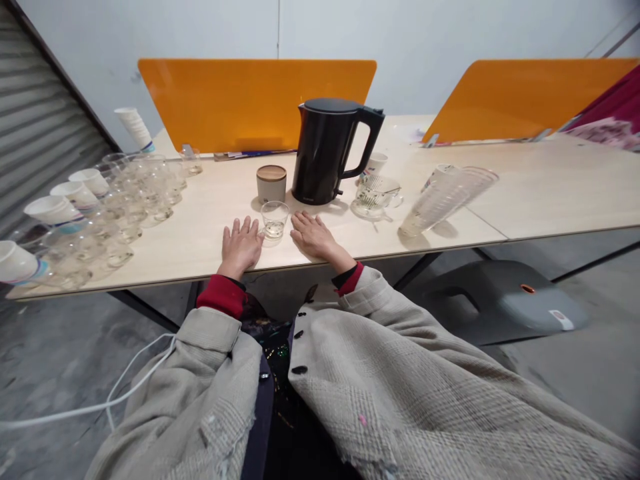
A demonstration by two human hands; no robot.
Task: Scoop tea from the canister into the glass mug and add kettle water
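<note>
My left hand (242,247) lies flat on the table near its front edge, fingers stretched forward. Palm down, my right hand (316,237) rests there too, its fingers out. Between the two stands a small clear cup (275,220), closest to my left fingertips; whether they touch it I cannot tell. Behind it is a grey canister (271,185) with a wooden lid. A black electric kettle (323,153) stands upright beyond my right hand, handle to the right. Right of the kettle, a patterned glass cup (376,193) sits on a clear saucer with a spoon.
Many clear cups (135,193) and several paper cups (53,210) crowd the table's left end. A stack of clear plastic cups (445,200) lies tilted at right. Orange dividers (225,100) stand along the back. Below the table at right is a grey stool (500,300).
</note>
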